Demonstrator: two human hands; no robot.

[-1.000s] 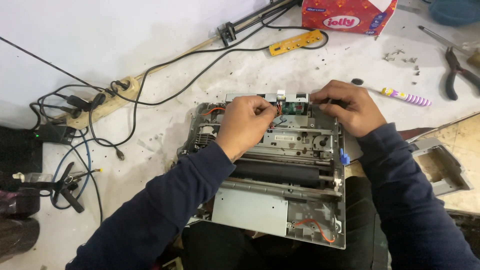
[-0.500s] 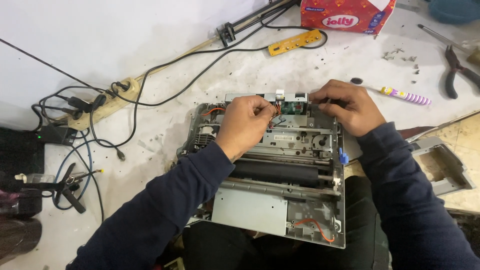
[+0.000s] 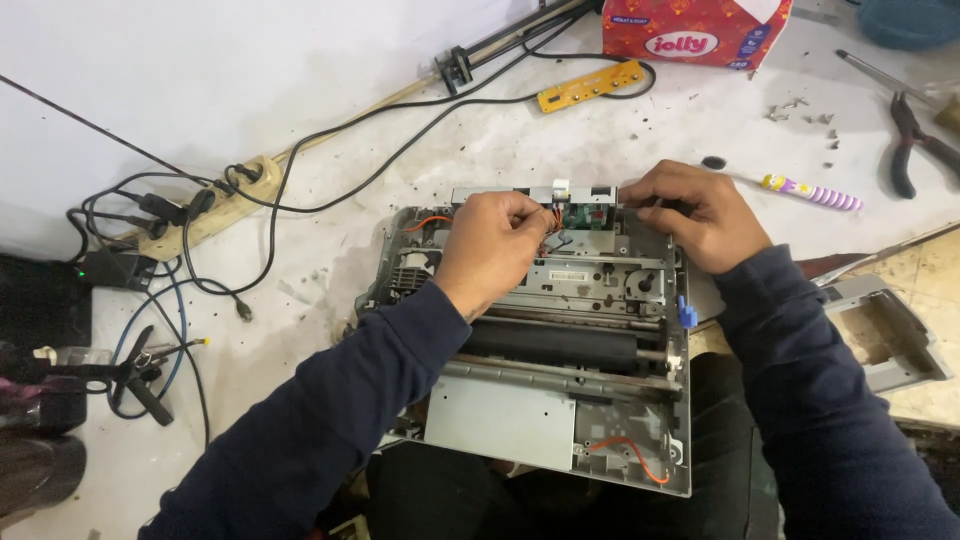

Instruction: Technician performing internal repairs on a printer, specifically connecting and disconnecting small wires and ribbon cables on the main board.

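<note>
An opened grey printer chassis (image 3: 610,400) lies on the white table in front of me, with a black roller (image 3: 560,345) across its middle. My left hand (image 3: 495,245) pinches thin red and orange wires near a small green circuit board (image 3: 578,217) at the chassis's far edge. My right hand (image 3: 690,210) grips the far right corner of the metal frame (image 3: 500,193), fingers curled over its top rail. Both arms wear dark blue sleeves.
A toothbrush (image 3: 800,188) and pliers (image 3: 915,140) lie to the right, with loose screws (image 3: 800,110) beyond. A red tissue box (image 3: 690,30) and a yellow circuit strip (image 3: 590,85) sit at the back. A power strip (image 3: 200,215) with cables lies left. A grey plastic cover (image 3: 885,330) rests at right.
</note>
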